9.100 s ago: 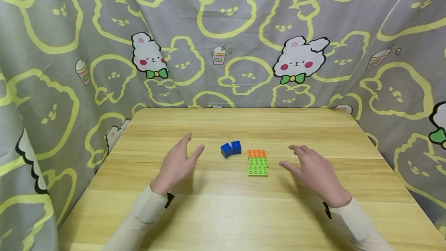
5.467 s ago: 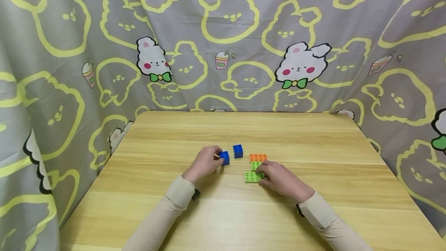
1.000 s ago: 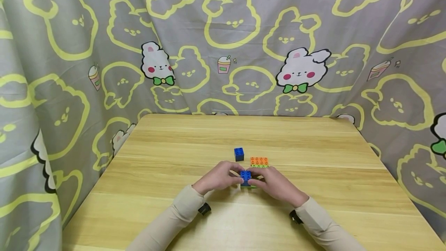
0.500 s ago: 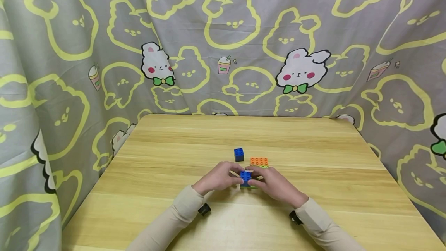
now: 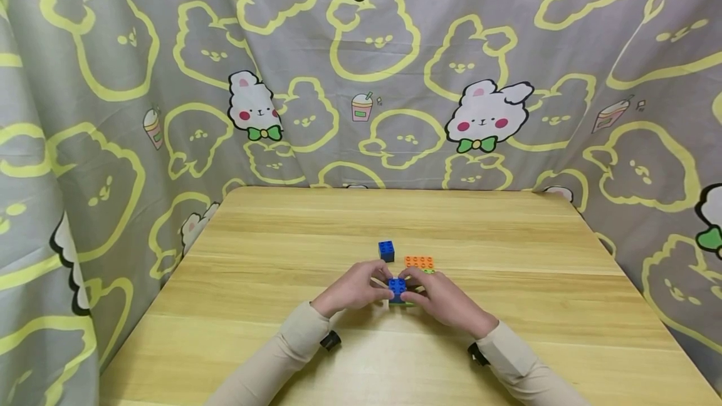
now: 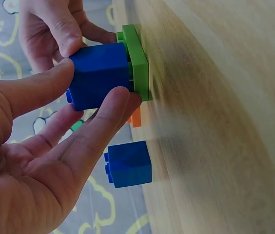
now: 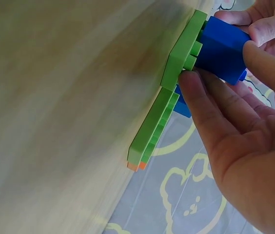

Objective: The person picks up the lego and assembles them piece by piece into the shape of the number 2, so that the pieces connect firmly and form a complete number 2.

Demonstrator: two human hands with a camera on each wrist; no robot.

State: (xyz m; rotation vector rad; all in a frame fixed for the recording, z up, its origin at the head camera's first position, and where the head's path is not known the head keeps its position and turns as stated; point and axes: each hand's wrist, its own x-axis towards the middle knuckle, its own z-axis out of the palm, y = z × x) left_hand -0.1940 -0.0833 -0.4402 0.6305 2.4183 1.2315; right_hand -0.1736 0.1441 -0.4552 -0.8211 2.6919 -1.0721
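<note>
Between both hands a blue brick (image 5: pixel 397 287) (image 6: pixel 100 73) (image 7: pixel 223 48) sits on one end of a green plate (image 6: pixel 138 63) (image 7: pixel 182 53), studs facing up. My left hand (image 5: pixel 355 285) (image 6: pixel 54 141) pinches the brick between thumb and fingers on its left side. From the other side my right hand (image 5: pixel 448 302) (image 7: pixel 245 112) holds the same brick with thumb and fingertips, one fingertip close to the plate's studs. In the left wrist view a narrow gap shows between brick and plate. The plate rests on the table and is mostly covered in the head view.
Behind the hands a second blue brick (image 5: pixel 386 250) (image 6: pixel 130 164) stands on the wooden table (image 5: pixel 282 237). An orange plate (image 5: pixel 419 262) lies right of it, with another green plate (image 7: pixel 153 126) in front, partly hidden by the right hand. A patterned curtain (image 5: pixel 395 93) surrounds the table.
Since the oldest frame both hands have come inward; one blue brick has moved right and nearer, onto a green plate pulled away from the other pieces. Over the last second the hands barely move.
</note>
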